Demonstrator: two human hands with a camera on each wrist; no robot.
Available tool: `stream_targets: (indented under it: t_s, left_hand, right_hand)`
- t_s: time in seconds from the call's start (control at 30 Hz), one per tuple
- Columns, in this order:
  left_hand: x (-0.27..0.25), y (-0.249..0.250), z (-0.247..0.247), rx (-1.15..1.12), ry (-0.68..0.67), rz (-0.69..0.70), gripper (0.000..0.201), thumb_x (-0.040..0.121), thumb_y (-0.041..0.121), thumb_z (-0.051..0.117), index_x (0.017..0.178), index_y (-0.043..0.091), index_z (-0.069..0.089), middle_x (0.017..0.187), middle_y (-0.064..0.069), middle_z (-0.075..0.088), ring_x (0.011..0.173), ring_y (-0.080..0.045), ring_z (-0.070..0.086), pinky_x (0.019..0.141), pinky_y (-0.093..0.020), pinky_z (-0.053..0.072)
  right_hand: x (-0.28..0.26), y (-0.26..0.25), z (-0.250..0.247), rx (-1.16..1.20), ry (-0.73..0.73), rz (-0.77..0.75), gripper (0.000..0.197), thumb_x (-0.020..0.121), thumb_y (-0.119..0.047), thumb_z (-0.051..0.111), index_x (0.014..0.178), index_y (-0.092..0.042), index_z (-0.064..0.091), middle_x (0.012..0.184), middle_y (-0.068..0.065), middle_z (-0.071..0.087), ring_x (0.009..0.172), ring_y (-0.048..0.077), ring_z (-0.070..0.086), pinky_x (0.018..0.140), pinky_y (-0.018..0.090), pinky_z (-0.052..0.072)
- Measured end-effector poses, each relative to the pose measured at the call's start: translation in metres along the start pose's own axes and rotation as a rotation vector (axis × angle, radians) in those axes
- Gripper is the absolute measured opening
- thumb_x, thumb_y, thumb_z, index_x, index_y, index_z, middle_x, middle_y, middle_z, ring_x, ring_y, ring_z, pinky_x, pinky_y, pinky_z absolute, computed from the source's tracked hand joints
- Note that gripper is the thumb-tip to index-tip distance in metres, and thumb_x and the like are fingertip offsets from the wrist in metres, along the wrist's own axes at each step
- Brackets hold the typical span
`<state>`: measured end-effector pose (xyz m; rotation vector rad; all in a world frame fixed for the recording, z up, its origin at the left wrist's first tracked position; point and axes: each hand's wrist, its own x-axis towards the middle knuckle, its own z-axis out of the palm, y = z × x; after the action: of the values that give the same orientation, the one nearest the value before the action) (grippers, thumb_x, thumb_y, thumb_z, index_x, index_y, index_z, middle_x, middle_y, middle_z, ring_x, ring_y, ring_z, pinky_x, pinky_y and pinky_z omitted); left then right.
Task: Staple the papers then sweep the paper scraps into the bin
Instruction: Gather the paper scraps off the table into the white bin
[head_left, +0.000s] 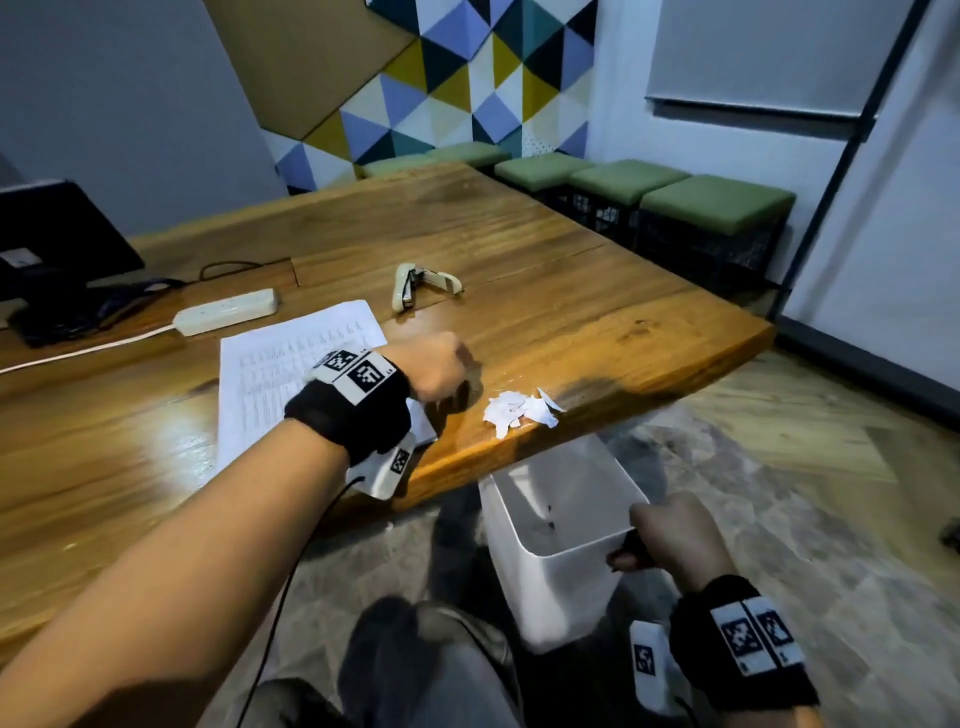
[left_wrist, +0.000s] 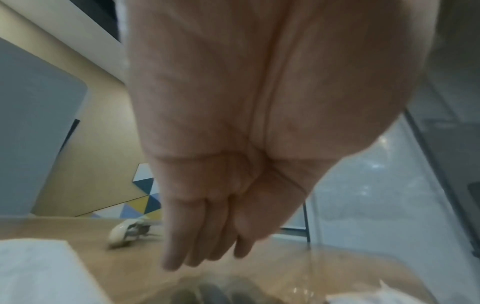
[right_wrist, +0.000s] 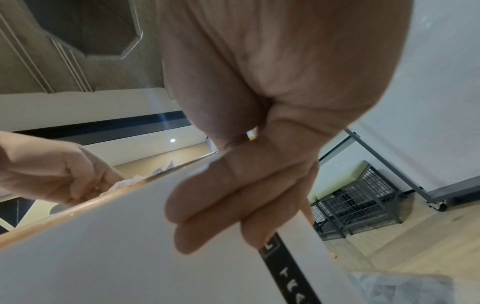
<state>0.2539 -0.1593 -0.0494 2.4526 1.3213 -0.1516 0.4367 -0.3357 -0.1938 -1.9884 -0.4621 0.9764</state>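
Power strip (head_left: 226, 310) toward table's (head_left: 545, 312) left edge. Papers (head_left: 291, 364) near front edge, partly under left wrist. Stapler (head_left: 421, 286) mid-table, lying hinged open. Left hand (head_left: 441, 371) on edge just left of paper scraps (head_left: 519, 408) at front edge; left wrist view alone shows fingers (left_wrist: 197, 232) straight, pressed together, holding nothing. Bin (head_left: 558, 545) below table edge under scraps; right hand (head_left: 670, 535) grips rim. Right wrist view alone shows fingers (right_wrist: 207, 197) curled over outer wall.
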Motion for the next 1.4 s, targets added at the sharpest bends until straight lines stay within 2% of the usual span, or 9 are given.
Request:
stream_targets:
  t_s: [0.23, 0.37, 0.6, 0.77, 0.97, 1.1, 1.17, 1.27, 1.4]
  left_hand:
    - [-0.011, 0.020, 0.032, -0.014, 0.001, -0.035, 0.038, 0.097, 0.014, 0.039, 0.123, 0.000, 0.064, 0.124, -0.019, 0.065, 0.116, -0.034, 0.061, 0.085, -0.030, 0.045]
    - [-0.013, 0.030, 0.032, -0.099, -0.029, -0.002, 0.032, 0.088, 0.009, 0.051, 0.113, 0.001, 0.071, 0.123, -0.015, 0.067, 0.116, -0.032, 0.060, 0.096, -0.034, 0.049]
    - [-0.011, 0.024, 0.015, -0.177, 0.109, -0.043, 0.046, 0.090, 0.006, 0.037, 0.130, 0.000, 0.060, 0.138, -0.017, 0.058, 0.130, -0.031, 0.052, 0.108, -0.037, 0.043]
    - [-0.003, 0.030, 0.026, -0.082, -0.030, 0.019, 0.032, 0.085, 0.002, 0.048, 0.108, 0.001, 0.069, 0.107, -0.014, 0.066, 0.096, -0.029, 0.058, 0.079, -0.030, 0.045]
    - [-0.008, 0.039, 0.037, -0.115, -0.086, 0.077, 0.029, 0.080, 0.010, 0.042, 0.083, 0.005, 0.071, 0.104, -0.014, 0.075, 0.101, -0.033, 0.067, 0.093, -0.044, 0.055]
    - [-0.016, 0.042, 0.044, -0.110, -0.068, 0.105, 0.032, 0.078, 0.008, 0.045, 0.095, 0.001, 0.072, 0.107, -0.013, 0.073, 0.105, -0.032, 0.064, 0.091, -0.041, 0.054]
    - [-0.025, 0.050, 0.049, -0.104, -0.059, 0.115, 0.026, 0.083, 0.003, 0.045, 0.095, -0.001, 0.068, 0.103, -0.016, 0.069, 0.102, -0.032, 0.064, 0.082, -0.035, 0.051]
    - [-0.036, 0.060, 0.054, -0.052, -0.061, 0.116, 0.041, 0.088, 0.004, 0.040, 0.119, 0.007, 0.067, 0.123, -0.012, 0.065, 0.114, -0.029, 0.060, 0.095, -0.036, 0.050]
    - [-0.030, 0.061, 0.031, -0.054, -0.054, 0.152, 0.043, 0.088, 0.011, 0.041, 0.122, 0.012, 0.067, 0.120, -0.010, 0.068, 0.113, -0.029, 0.063, 0.098, -0.041, 0.051]
  right_hand:
    - [-0.007, 0.002, 0.006, 0.006, 0.001, -0.022, 0.022, 0.083, 0.011, 0.042, 0.079, 0.021, 0.061, 0.059, 0.044, 0.066, 0.048, 0.049, 0.072, 0.064, 0.064, 0.061]
    - [-0.008, 0.003, 0.005, 0.022, 0.006, -0.022, 0.020, 0.081, 0.012, 0.041, 0.070, 0.018, 0.056, 0.049, 0.038, 0.063, 0.050, 0.054, 0.071, 0.065, 0.073, 0.058]
    - [-0.007, 0.002, 0.000, 0.027, -0.003, -0.024, 0.018, 0.081, 0.011, 0.043, 0.067, 0.010, 0.054, 0.046, 0.035, 0.060, 0.051, 0.054, 0.071, 0.066, 0.074, 0.058]
    - [-0.006, 0.000, 0.002, 0.012, -0.004, -0.018, 0.018, 0.083, 0.012, 0.042, 0.068, 0.008, 0.053, 0.047, 0.034, 0.060, 0.051, 0.054, 0.071, 0.066, 0.071, 0.060]
    - [-0.004, 0.001, 0.002, -0.029, -0.018, -0.004, 0.025, 0.086, 0.013, 0.047, 0.063, 0.006, 0.054, 0.061, 0.036, 0.071, 0.041, 0.035, 0.073, 0.046, 0.040, 0.061]
    - [-0.009, -0.001, 0.004, -0.001, -0.020, -0.008, 0.020, 0.081, 0.011, 0.043, 0.066, 0.009, 0.055, 0.065, 0.042, 0.069, 0.051, 0.047, 0.074, 0.059, 0.051, 0.063]
    - [-0.009, 0.000, 0.005, 0.014, -0.017, -0.018, 0.021, 0.082, 0.012, 0.044, 0.064, 0.008, 0.054, 0.059, 0.040, 0.067, 0.049, 0.047, 0.073, 0.054, 0.049, 0.063]
    - [-0.008, 0.002, 0.005, 0.020, -0.016, -0.030, 0.024, 0.085, 0.012, 0.045, 0.062, 0.006, 0.051, 0.056, 0.038, 0.066, 0.046, 0.044, 0.072, 0.044, 0.042, 0.061]
    - [-0.014, -0.002, 0.005, 0.031, -0.030, -0.044, 0.019, 0.085, 0.011, 0.044, 0.070, 0.009, 0.054, 0.071, 0.052, 0.064, 0.053, 0.052, 0.073, 0.066, 0.065, 0.062]
